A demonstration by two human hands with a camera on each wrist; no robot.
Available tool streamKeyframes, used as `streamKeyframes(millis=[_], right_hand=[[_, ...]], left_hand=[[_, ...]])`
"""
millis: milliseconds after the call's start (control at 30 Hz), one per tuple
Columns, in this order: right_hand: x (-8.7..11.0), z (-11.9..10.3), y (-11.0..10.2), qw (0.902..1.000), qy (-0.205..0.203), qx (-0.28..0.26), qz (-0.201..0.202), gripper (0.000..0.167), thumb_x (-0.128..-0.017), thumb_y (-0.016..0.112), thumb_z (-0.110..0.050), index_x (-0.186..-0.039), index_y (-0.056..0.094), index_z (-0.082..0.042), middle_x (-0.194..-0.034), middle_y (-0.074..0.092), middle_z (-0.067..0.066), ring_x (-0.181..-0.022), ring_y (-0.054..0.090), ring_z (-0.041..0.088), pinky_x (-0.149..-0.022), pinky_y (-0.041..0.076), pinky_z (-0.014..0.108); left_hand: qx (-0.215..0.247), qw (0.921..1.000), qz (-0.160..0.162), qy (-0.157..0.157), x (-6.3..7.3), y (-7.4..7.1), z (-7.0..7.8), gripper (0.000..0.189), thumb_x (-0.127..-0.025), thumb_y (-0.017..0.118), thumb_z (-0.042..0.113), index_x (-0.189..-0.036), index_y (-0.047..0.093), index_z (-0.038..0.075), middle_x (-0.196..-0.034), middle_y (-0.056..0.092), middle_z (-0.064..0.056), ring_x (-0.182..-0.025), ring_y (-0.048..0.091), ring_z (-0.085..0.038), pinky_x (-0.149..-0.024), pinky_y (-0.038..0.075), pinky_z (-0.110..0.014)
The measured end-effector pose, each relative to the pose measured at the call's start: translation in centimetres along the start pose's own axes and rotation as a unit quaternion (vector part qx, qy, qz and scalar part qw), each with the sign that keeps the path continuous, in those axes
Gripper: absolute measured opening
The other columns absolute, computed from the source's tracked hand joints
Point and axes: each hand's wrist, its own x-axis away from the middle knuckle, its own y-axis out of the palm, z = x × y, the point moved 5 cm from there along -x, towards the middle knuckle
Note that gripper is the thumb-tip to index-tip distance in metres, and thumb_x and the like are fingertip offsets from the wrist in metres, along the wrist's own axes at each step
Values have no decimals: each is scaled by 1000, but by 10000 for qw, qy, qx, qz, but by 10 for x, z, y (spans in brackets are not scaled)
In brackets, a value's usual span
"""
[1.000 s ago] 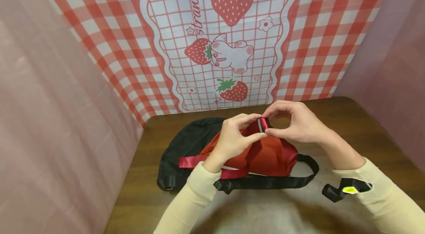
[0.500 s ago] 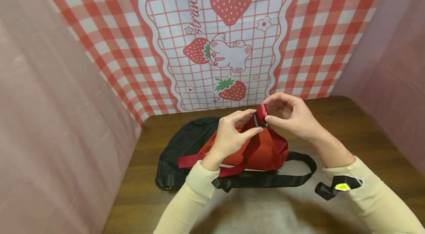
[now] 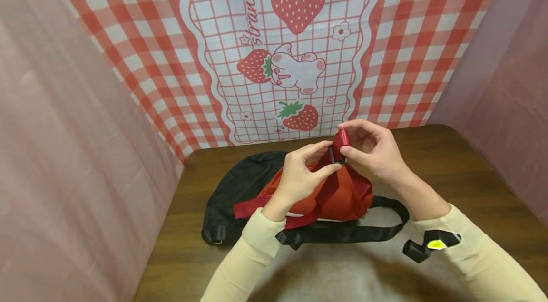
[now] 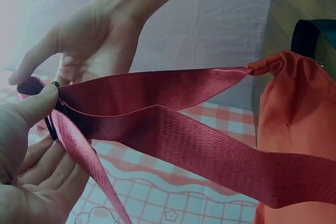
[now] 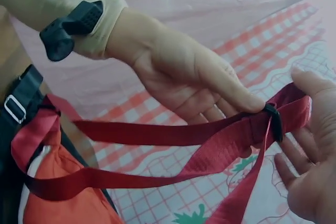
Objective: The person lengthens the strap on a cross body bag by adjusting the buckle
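A red webbing strap (image 5: 220,153) runs up from an orange-red fabric bag (image 3: 342,199) on the table. My left hand (image 3: 297,176) pinches the black slider buckle (image 5: 274,121) on this strap between thumb and fingers. Just to its right, my right hand (image 3: 383,147) pinches the strap's red loop (image 3: 342,139), which stands out past the slider. In the left wrist view, two lengths of strap stretch from the slider toward the bag (image 4: 296,114), and a narrow strap end (image 4: 86,156) hangs down.
A black bag (image 3: 239,188) lies behind and left of the red one. Its black strap (image 3: 355,234) curves along the front, with a black buckle (image 3: 293,239) near the left sleeve. A black wrist camera (image 3: 432,245) is on the right sleeve. Checked cloth (image 3: 398,69) hangs behind the wooden table (image 3: 462,183).
Both hands have risen and shifted slightly left. The red loop between them has grown longer out of the slider. The red bag's right end has moved left.
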Motion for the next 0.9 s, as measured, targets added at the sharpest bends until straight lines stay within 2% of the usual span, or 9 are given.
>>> streamKeyframes(millis=[133, 333, 433, 533, 633, 733, 800, 900], right_hand=[[1, 2, 2, 10000, 6, -3, -42, 40, -91, 76, 11, -130, 66, 10, -120, 76, -2, -103, 73, 8, -92, 62, 18], [0, 1, -2, 9960, -253, -669, 544, 33, -95, 73, 9, -127, 70, 6, -116, 78, 1, -99, 72, 10, -87, 63, 19], [2, 3, 0, 9966, -136, -728, 367, 41, -95, 70, 12, -134, 67, 4, -121, 76, -1, -108, 72, 9, -92, 62, 20], [2, 7, 4, 9989, 60, -447, 154, 43, -93, 72, 12, -136, 65, 6, -122, 76, -4, -109, 72, 8, -91, 63, 20], [2, 7, 4, 9994, 69, -211, 277, 39, -92, 75, 10, -130, 67, 9, -119, 77, -6, -103, 72, 8, -87, 64, 20], [2, 4, 2, 9979, -56, -380, 529, 35, -93, 73, 11, -128, 69, 9, -117, 78, -4, -103, 73, 9, -88, 64, 21], [2, 4, 1, 9967, -121, -575, 560, 40, -93, 71, 14, -133, 68, 8, -119, 77, -2, -107, 73, 10, -92, 63, 21], [6, 11, -2, 9983, -68, -538, 216, 50, -92, 71, 15, -140, 64, 3, -126, 76, -3, -114, 71, 9, -99, 60, 19]], left_hand=[[22, 10000, -31, -3, -1, 1, 0, 52, -91, 86, 12, -140, 70, 7, -135, 74, -13, -120, 75, -24, -103, 59, -25], [132, 9998, -49, -121, 0, 3, -6, 48, -92, 85, 12, -138, 71, 8, -130, 77, -12, -116, 76, -20, -102, 60, -25], [125, 9999, -72, -76, -1, 4, -6, 48, -92, 85, 12, -138, 70, 8, -130, 76, -13, -117, 76, -22, -102, 60, -24], [118, 9999, -81, -43, -1, 4, -6, 49, -92, 85, 12, -139, 70, 7, -132, 75, -13, -119, 75, -23, -102, 59, -24], [128, 9999, -86, -55, -1, 4, -7, 50, -92, 85, 12, -139, 70, 6, -133, 75, -13, -119, 75, -23, -102, 59, -24], [151, 9998, -101, -54, 0, 4, -8, 49, -92, 85, 11, -139, 70, 7, -132, 75, -14, -119, 75, -22, -103, 59, -24], [160, 9998, -79, -50, 0, 3, -9, 49, -92, 84, 11, -139, 70, 6, -130, 76, -14, -119, 75, -23, -102, 59, -24], [267, 9996, -25, -66, -1, -2, -8, 50, -93, 83, 8, -140, 68, 3, -130, 75, -17, -119, 75, -26, -103, 60, -25]])
